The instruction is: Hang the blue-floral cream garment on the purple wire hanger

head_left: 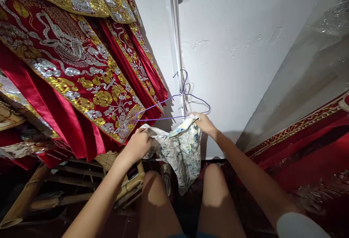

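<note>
A white garment with a blue, green and yellow floral print [181,154] hangs between my two hands, its lower part drooping above my knees. My left hand [140,142] is closed on one end of its top edge. At the other end, my right hand [204,123] pinches the same edge, close to the lower bar of the hanger. Just above the garment, a purple wire hanger [173,99] hangs by a hook at the vertical metal pole. The hanger carries nothing, and part of the garment's folds hide behind my left hand.
Red satin cloth with gold and silver embroidery [89,67] hangs at the left. A white wall [223,48] stands ahead, with a metal pole [176,30] along it. Bamboo furniture [73,198] sits low at left. More red trimmed cloth [308,154] lies at the right.
</note>
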Demonstrator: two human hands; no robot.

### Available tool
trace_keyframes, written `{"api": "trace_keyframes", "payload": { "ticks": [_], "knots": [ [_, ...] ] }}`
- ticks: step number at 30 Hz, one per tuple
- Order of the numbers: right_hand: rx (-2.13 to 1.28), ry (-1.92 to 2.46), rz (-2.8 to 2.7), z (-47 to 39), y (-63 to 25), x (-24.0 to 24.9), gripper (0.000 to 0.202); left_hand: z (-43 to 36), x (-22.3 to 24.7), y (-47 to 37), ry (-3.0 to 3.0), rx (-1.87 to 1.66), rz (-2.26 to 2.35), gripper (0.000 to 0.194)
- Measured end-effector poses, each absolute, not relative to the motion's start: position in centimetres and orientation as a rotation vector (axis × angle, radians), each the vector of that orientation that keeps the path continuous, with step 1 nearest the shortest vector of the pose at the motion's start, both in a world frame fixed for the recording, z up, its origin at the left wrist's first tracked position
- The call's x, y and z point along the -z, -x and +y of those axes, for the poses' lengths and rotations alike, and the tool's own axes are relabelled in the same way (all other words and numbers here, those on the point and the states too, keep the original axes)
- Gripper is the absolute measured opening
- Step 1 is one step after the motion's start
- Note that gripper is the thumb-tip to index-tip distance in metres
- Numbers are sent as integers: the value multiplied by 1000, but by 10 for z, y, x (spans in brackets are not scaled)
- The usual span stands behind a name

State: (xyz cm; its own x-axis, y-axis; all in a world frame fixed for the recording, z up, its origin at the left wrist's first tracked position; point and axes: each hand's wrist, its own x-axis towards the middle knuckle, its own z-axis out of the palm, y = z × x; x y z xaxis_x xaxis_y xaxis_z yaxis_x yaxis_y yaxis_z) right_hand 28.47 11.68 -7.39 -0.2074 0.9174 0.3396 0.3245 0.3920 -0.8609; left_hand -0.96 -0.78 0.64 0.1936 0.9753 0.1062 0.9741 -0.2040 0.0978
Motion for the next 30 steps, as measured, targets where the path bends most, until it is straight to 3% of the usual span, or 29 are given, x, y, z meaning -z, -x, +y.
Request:
{"api": "trace_keyframes", "payload": {
  "ticks": [7, 16, 23, 27, 30],
  "knots": [
    [-690, 1220, -1696, 85, -309, 73, 12, -6, -14, 19, -2446, -662, 1987, 36],
    [-546, 1338, -1694, 52, -322, 57, 8, -28, -16, 18, -2380, -770, 1901, 31],
    [-652, 1213, -1716, 37, -316, 54, 9, -3, -33, -4, -2504, -1142, 1703, 24],
    [-606, 1192, -1711, 19, -312, 46, 19, 28, -38, -27, -2445, -1191, 1642, 17],
    [-438, 1190, -1450, 15, -328, 39, 52, 40, -36, -31, -2412, -1203, 1635, 25]
  ]
}}
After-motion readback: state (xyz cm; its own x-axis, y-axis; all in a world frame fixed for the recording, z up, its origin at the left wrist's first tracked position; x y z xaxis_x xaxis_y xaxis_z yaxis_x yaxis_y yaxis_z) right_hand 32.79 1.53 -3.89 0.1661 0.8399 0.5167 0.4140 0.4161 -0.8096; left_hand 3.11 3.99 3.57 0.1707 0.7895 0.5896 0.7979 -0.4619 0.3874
